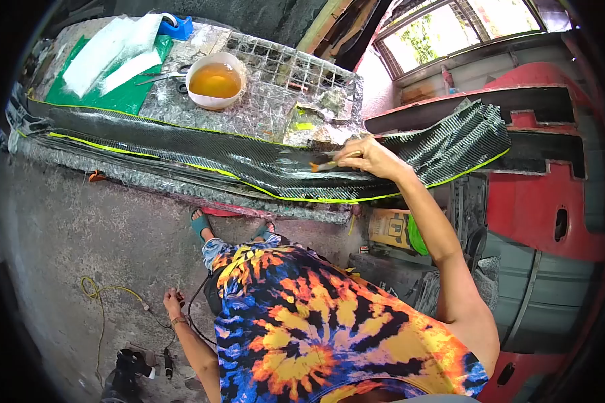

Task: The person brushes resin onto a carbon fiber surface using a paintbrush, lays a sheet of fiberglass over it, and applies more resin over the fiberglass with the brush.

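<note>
A stained worktop runs across the workshop over a grey floor. The right arm stretches forward, and the fingers of the right hand pinch a brush, its tip at the black woven sheet lying lengthwise along the worktop's near edge. The left arm hangs low; the fingers of the left hand curl, but whether around anything I cannot tell. Beyond the sheet, a white bowl contains amber liquid, scissors just beside it.
</note>
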The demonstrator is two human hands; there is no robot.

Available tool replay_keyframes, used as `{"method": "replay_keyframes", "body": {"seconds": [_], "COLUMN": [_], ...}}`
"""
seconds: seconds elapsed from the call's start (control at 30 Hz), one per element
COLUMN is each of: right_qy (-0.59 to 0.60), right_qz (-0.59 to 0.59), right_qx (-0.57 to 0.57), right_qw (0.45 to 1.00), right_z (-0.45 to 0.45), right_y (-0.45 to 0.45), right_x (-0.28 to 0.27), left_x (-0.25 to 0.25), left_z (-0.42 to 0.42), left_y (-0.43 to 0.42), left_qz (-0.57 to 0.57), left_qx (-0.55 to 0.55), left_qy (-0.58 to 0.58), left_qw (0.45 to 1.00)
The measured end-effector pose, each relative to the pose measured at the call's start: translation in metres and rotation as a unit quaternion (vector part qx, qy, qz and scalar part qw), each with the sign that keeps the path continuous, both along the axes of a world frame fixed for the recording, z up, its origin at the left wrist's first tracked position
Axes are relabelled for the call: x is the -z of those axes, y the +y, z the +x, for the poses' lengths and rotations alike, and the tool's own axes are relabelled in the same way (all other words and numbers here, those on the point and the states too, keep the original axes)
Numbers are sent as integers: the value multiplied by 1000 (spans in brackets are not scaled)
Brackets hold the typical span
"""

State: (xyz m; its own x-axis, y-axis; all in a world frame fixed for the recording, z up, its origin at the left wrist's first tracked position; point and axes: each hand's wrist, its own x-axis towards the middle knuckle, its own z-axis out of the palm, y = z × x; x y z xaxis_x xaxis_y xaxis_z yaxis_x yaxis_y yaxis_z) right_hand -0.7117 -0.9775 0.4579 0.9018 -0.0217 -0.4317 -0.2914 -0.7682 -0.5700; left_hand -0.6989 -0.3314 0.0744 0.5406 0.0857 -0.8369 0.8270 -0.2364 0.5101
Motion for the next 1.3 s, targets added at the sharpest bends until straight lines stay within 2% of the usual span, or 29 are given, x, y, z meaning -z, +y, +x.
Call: {"method": "replay_keyframes", "body": {"seconds": [0.13, 0.27, 0.37, 0.43, 0.6, 0.67, 0.7, 0.73, 0.77, 0.8, 0.87, 0.93, 1.0, 1.07, 1.13, 1.2, 1.3], "right_qy": [44, 71, 86, 31, 61, 66, -13, -4, -30, -57, -248, -259, -255, -299, -289, -250, -174], "right_qz": [35, 71, 49, 12, -19, -36, -33, 7, 45, 87, 32, 4, -17, -78, -149, -157, -140], "right_qx": [19, 46, 43, -25, -12, 52, 63, 175, 212, 247, 128, 117, 83, 3, -14, -14, -8], "right_qw": [998, 994, 994, 999, 998, 996, 997, 985, 976, 963, 960, 959, 963, 951, 946, 955, 975], "right_z": [-21, -37, -44, -49, -51, -39, -35, -20, -5, 14, 64, 119, 181, 236, 265, 267, 270], "right_y": [-19, -35, -43, -47, -44, -31, -30, -15, -7, -2, 7, 21, 24, 19, 24, 21, 25], "right_x": [-9, -19, -28, -33, -66, -87, -83, -88, -84, -78, -45, -29, 23, 93, 133, 152, 174], "left_x": [-2, 14, 16, 14, 11, 12, 21, 25, 26, 20, 6, -14, -20, -25, -31, -37, -26], "left_z": [-7, -7, 1, 9, 28, 29, 26, 30, 30, 28, 22, 16, 18, 25, 27, 18, 17], "left_y": [8, 21, 18, 12, 8, 12, 16, 23, 27, 23, 19, 12, 20, 31, 48, 61, 93], "left_qz": [14, 30, 23, 2, 20, 31, 27, 25, 19, 14, 20, 21, 28, 81, 92, 76, 65], "left_qx": [-26, 20, 35, 6, 13, 9, 16, 18, 26, 34, 47, 40, 63, 105, 122, 6, -4], "left_qy": [11, 23, 31, 16, 15, 9, 2, -11, -6, -5, -38, -82, -81, -66, -74, -47, -48], "left_qw": [1000, 999, 999, 1000, 1000, 999, 1000, 999, 999, 999, 998, 996, 994, 989, 986, 996, 997]}}
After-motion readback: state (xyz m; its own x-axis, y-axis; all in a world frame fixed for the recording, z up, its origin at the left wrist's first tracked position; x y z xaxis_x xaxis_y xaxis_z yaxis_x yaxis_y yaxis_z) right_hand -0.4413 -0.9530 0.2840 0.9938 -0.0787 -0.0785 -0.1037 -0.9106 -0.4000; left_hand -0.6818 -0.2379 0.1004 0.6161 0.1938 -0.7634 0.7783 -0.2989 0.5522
